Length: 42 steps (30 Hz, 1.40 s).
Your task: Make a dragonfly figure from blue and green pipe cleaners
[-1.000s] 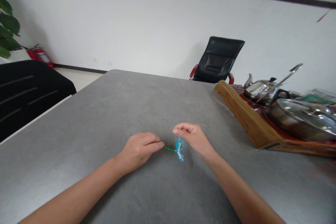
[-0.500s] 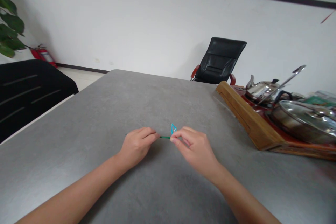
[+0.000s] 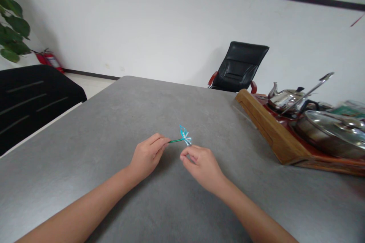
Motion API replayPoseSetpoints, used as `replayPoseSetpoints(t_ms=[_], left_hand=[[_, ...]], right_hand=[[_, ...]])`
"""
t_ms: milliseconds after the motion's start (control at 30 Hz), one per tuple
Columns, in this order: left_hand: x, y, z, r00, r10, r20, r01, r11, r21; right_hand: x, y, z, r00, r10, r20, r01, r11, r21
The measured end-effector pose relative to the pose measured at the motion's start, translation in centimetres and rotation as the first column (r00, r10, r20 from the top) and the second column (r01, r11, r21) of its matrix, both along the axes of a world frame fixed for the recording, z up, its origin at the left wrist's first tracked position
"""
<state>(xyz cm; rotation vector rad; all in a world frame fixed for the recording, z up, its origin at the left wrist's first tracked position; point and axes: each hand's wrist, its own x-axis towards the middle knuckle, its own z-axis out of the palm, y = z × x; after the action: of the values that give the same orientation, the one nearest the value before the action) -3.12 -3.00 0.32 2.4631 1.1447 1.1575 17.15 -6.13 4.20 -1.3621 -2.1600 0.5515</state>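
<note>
Over the grey table, my left hand (image 3: 149, 153) pinches the green stem (image 3: 175, 141) of a small craft flower between thumb and fingertips. Its blue, partly shiny petals (image 3: 186, 136) spread out at the stem's right end, pointing away from that hand. My right hand (image 3: 202, 165) is just below and right of the petals, thumb and index finger curled together, with nothing visible between the tips. Whether its index finger touches the lowest petal I cannot tell. The other end of the stem is hidden in my left hand.
On the right of the grey table (image 3: 159, 102) stands a wooden tray (image 3: 265, 133) with a metal kettle (image 3: 286, 98) and a lidded pan (image 3: 327, 129). A black chair (image 3: 242, 64) is beyond the far edge; another chair back (image 3: 37, 98) is at left.
My right hand has let go of the flower and moved slightly down and left. The flower's blue petals, mostly covered before, now show; its stem tilts up to the right.
</note>
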Motion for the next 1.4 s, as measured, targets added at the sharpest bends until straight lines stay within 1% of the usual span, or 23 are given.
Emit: replayPoseSetpoints(t_ms=[100, 200, 267, 333, 400, 467, 600, 767, 900, 1100, 1233, 1400], left_hand=[[0.0, 0.0, 0.0, 1.0, -0.015, 0.025, 0.015, 1.0, 0.007], [0.0, -0.1, 0.1, 0.999, -0.027, 0.036, 0.028, 1.0, -0.004], [0.0, -0.2, 0.2, 0.997, -0.066, 0.029, 0.066, 0.998, -0.003], [-0.1, -0.3, 0.2, 0.992, -0.124, 0.009, 0.124, 0.992, 0.017], [-0.1, -0.3, 0.2, 0.985, -0.174, -0.017, 0.174, 0.983, 0.049], [0.0, -0.2, 0.2, 0.978, -0.204, -0.046, 0.207, 0.976, 0.072], [0.0, -0.2, 0.3, 0.961, -0.259, -0.094, 0.268, 0.959, 0.096], [0.1, -0.2, 0.5, 0.939, -0.272, -0.21, 0.302, 0.945, 0.126], [0.3, -0.1, 0.5, 0.919, -0.259, -0.296, 0.314, 0.937, 0.153], [0.3, -0.1, 0.4, 0.913, -0.189, -0.362, 0.264, 0.95, 0.169], [0.2, -0.2, 0.2, 0.923, -0.12, -0.365, 0.202, 0.959, 0.196], [0.2, -0.2, 0.2, 0.941, -0.063, -0.332, 0.147, 0.961, 0.234]], right_hand=[[0.2, 0.5, -0.8, 0.996, -0.027, -0.08, 0.022, 0.998, -0.064], [0.5, 1.3, -1.9, 0.976, -0.092, -0.197, 0.05, 0.977, -0.205], [0.7, 1.8, -2.6, 0.953, -0.125, -0.275, 0.041, 0.956, -0.291], [1.0, 2.3, -3.1, 0.93, -0.123, -0.348, -0.002, 0.942, -0.337], [1.2, 2.7, -3.2, 0.908, -0.104, -0.406, -0.053, 0.932, -0.357], [1.4, 2.9, -3.2, 0.885, -0.115, -0.451, -0.08, 0.918, -0.389], [1.8, 3.4, -2.8, 0.856, -0.185, -0.483, -0.048, 0.902, -0.43], [2.4, 3.9, -2.6, 0.858, -0.199, -0.473, -0.008, 0.917, -0.4], [2.7, 3.9, -2.2, 0.873, -0.178, -0.454, 0.001, 0.932, -0.362], [2.7, 3.1, -0.7, 0.905, -0.13, -0.405, 0.01, 0.958, -0.286], [2.3, 2.2, 0.2, 0.934, -0.113, -0.34, 0.05, 0.981, -0.19], [1.6, 1.1, 1.2, 0.968, -0.085, -0.237, 0.082, 0.996, -0.023]])
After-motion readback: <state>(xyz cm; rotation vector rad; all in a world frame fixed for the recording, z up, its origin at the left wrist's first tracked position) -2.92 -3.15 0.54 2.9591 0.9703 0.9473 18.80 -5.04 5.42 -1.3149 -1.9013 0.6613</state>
